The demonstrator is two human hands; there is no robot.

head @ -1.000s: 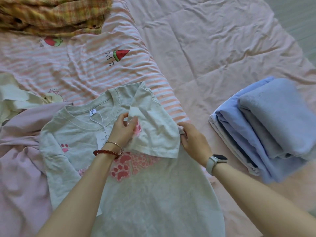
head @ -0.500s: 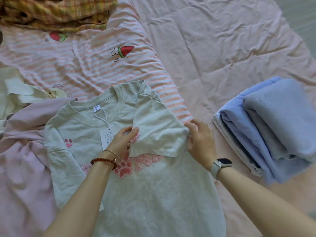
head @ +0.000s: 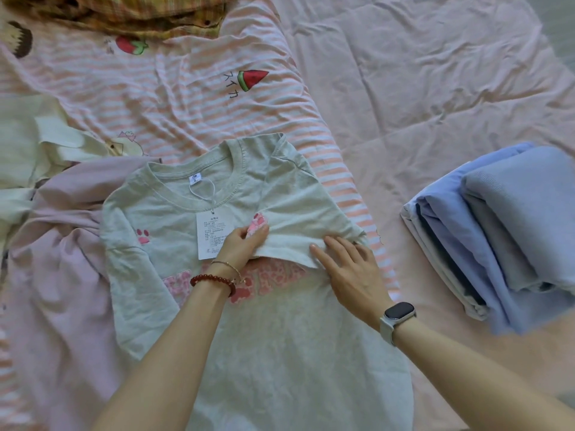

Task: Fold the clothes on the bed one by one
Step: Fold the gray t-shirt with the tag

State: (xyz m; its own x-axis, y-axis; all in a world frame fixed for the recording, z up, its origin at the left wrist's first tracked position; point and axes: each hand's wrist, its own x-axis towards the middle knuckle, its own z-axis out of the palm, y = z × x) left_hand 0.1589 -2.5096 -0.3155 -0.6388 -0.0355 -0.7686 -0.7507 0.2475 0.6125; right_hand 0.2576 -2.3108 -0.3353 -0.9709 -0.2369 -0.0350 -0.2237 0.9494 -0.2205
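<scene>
Grey cotton was what the hands worked on: the t-shirt (head: 249, 321) lay face up in the near middle of the bed (head: 420, 88), over a pink garment (head: 56, 275). Its right sleeve (head: 305, 219) had come down flat across the chest since a second earlier. The left hand (head: 239, 244) pinched the sleeve's hem corner beside the paper tag (head: 211, 231), while the right hand (head: 348, 269), which had been curled at the fold edge, now lay spread and pressing on the sleeve. One side seemed folded; the left sleeve looked next. Blue folded stack (head: 504, 237) waited at right.
</scene>
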